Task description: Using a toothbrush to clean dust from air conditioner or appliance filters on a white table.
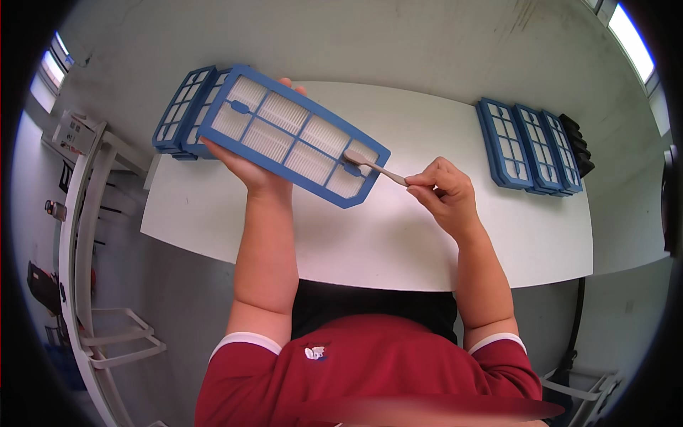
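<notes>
My left hand [251, 165] holds up a blue-framed pleated air filter [293, 131] from below and behind, with fingertips showing over its far edge. The filter is tilted above the table, its gridded white face towards me. Between the thumb and fingers of my right hand [445, 195] is the handle of a small toothbrush-like brush [387, 173]. The brush head lies over the grid cells at the filter's right end, by an oval tab; whether the bristles touch the pleats is hidden.
Several similar filters [181, 112] stand at the table's back left, partly behind the held one. Three more filters [533, 149] lean in a row at the back right, beside a black ridged object [576, 144]. The white table [373, 251] backs onto a grey wall [427, 48].
</notes>
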Motion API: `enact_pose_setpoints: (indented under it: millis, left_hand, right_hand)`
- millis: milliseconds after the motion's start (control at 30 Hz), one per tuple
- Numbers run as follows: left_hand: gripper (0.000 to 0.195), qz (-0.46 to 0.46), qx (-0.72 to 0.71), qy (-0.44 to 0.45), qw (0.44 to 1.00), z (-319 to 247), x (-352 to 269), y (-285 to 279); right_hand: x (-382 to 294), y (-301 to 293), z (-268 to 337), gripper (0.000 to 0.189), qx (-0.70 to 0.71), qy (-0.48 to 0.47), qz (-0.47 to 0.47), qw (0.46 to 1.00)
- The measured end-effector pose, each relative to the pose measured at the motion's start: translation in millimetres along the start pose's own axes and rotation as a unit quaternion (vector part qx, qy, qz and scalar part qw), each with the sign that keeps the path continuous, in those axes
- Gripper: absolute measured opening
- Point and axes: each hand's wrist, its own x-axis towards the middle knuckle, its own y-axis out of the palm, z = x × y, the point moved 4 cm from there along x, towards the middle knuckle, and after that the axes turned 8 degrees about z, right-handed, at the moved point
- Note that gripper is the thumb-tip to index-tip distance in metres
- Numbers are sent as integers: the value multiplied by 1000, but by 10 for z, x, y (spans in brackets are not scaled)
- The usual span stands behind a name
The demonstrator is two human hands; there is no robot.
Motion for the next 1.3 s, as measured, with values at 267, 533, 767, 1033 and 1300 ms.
enact_pose_setpoints:
  millis: [267, 533, 767, 1033, 1300]
  left_hand:
    - [89, -16, 11, 12, 1000, 26, 5, -1]
    - [94, -47, 64, 23, 997, 1, 10, -3]
    - [92, -28, 58, 34, 997, 60, -8, 16]
    - [93, -23, 38, 33, 998, 110, -101, 176]
    - [94, -22, 19, 24, 999, 137, -104, 164]
  right_hand:
    - [-5, 3, 101, 16, -159, -67, -103, 980]
    - [8, 32, 98, 16, -169, -37, -95, 980]
    - [-9, -4, -55, 13, -29, 46, -79, 995]
    - [-17, 81, 31, 13, -25, 12, -54, 998]
    - [-6, 54, 73, 13, -87, -17, -67, 994]
